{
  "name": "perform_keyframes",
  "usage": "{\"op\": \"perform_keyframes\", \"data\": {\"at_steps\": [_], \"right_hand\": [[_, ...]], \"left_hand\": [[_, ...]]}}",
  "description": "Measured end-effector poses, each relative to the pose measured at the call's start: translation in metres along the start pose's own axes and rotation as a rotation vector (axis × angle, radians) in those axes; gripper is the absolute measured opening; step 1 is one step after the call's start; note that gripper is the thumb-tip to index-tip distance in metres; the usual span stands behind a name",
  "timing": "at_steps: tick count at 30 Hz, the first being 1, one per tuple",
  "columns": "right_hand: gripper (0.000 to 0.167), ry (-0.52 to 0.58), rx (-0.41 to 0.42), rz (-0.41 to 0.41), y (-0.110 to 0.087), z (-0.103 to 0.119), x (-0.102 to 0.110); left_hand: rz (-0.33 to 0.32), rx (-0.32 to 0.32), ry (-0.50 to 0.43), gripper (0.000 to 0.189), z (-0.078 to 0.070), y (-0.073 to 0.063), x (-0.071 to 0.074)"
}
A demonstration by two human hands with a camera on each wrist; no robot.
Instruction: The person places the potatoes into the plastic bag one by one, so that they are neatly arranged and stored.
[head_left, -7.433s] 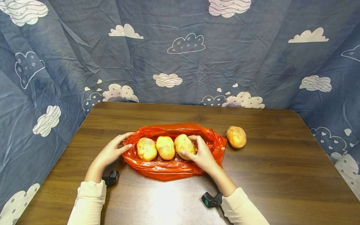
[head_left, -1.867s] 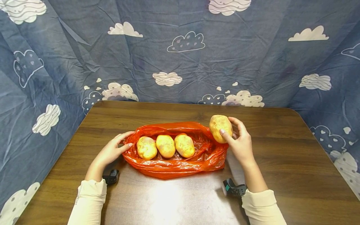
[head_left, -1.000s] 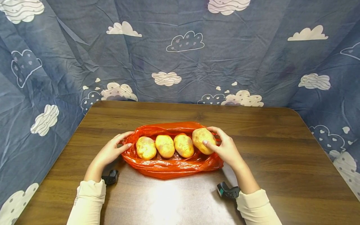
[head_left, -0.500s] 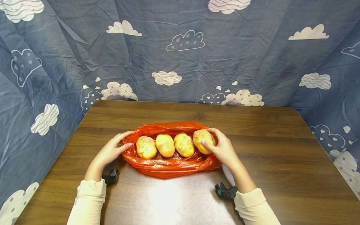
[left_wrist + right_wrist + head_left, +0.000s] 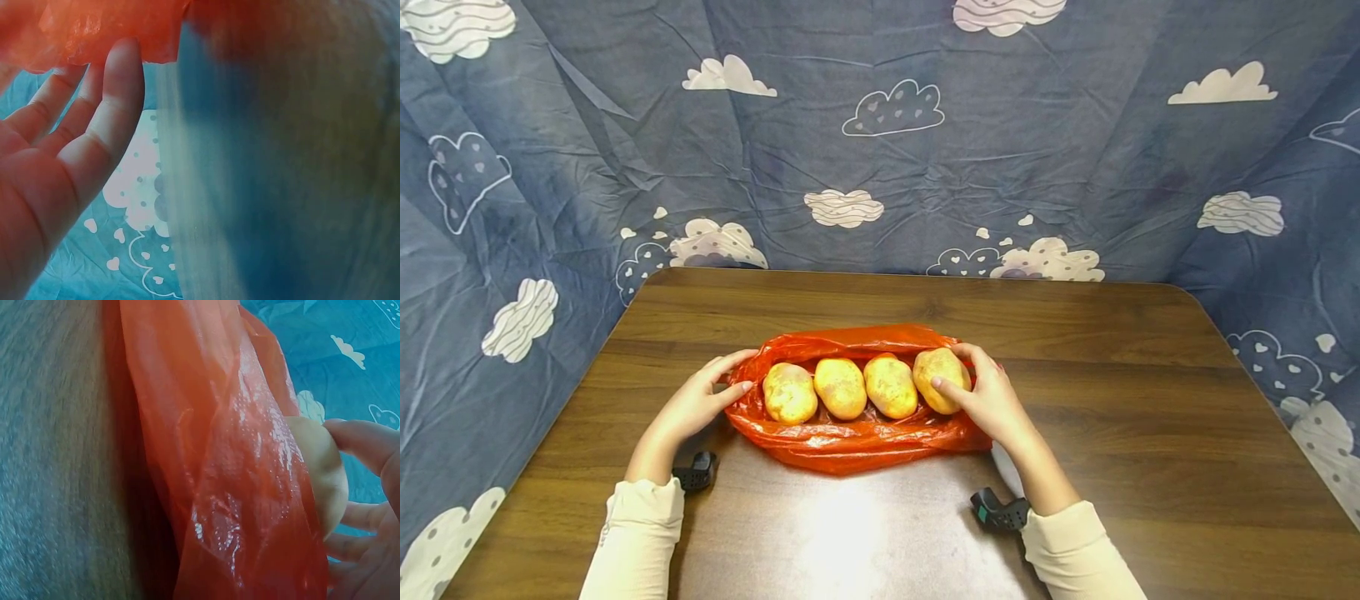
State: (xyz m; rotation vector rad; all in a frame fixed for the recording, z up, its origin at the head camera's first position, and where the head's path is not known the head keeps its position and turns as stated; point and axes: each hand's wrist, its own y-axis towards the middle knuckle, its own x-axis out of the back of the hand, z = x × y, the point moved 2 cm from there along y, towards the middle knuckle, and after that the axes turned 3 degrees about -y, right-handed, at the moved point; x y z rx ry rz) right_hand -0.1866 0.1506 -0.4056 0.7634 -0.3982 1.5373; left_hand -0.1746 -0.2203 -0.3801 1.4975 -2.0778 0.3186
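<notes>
An orange-red plastic bag [image 5: 842, 457] lies opened out on the table, with several potatoes in a row inside it. My right hand [image 5: 996, 404] holds the rightmost potato [image 5: 932, 367] between thumb and fingers, at the bag's right end. The right wrist view shows that potato [image 5: 325, 472] partly hidden behind the bag's wall [image 5: 250, 481]. Thumb and fingers of my left hand [image 5: 698, 400] are spread and touch the bag's left end. They reach up to the plastic [image 5: 81, 34] in the left wrist view. Beside the left hand sits the leftmost potato [image 5: 790, 393].
The brown wooden table [image 5: 1112, 417] reaches back to a blue cloth with clouds [image 5: 895, 167], which surrounds it at the back and sides. Black wrist devices sit at the left [image 5: 697, 472] and right [image 5: 998, 508] wrists. A bright glare lies on the table in front of the bag.
The right hand let go of one potato in the row, took the loose one from the right of the bag, and moved it left and down into the bag. The left hand stayed put.
</notes>
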Motion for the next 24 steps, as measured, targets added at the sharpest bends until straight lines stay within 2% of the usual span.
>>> {"op": "perform_keyframes", "data": {"at_steps": [2, 5, 8, 9, 12, 14, 20, 24], "right_hand": [[0.058, -0.004, -0.001, 0.003, 0.000, 0.000, 0.001], [0.058, -0.012, 0.006, 0.000, -0.001, 0.000, 0.003], [0.055, -0.030, 0.032, -0.010, -0.001, 0.001, 0.004], [0.053, -0.035, 0.042, -0.014, -0.001, 0.001, 0.005], [0.050, -0.042, 0.061, -0.029, -0.001, 0.003, 0.006], [0.047, -0.042, 0.070, -0.042, -0.001, 0.004, 0.007], [0.040, -0.064, 0.137, -0.075, -0.003, 0.008, 0.010], [0.036, -0.118, 0.192, -0.048, -0.004, 0.010, 0.009]], "left_hand": [[-0.001, -0.003, 0.000, 0.041, 0.000, 0.000, 0.000], [-0.002, -0.015, 0.008, 0.042, 0.015, 0.002, -0.001], [-0.003, -0.017, 0.008, 0.042, 0.017, 0.003, -0.001], [-0.003, -0.017, 0.010, 0.042, 0.017, 0.003, -0.001], [-0.004, -0.007, 0.003, 0.042, 0.003, 0.001, 0.000], [-0.004, -0.007, 0.008, 0.042, 0.003, 0.001, 0.000], [-0.016, -0.012, 0.075, 0.044, 0.023, 0.004, 0.000], [-0.035, -0.034, 0.144, 0.045, 0.025, 0.004, 0.002]]}}
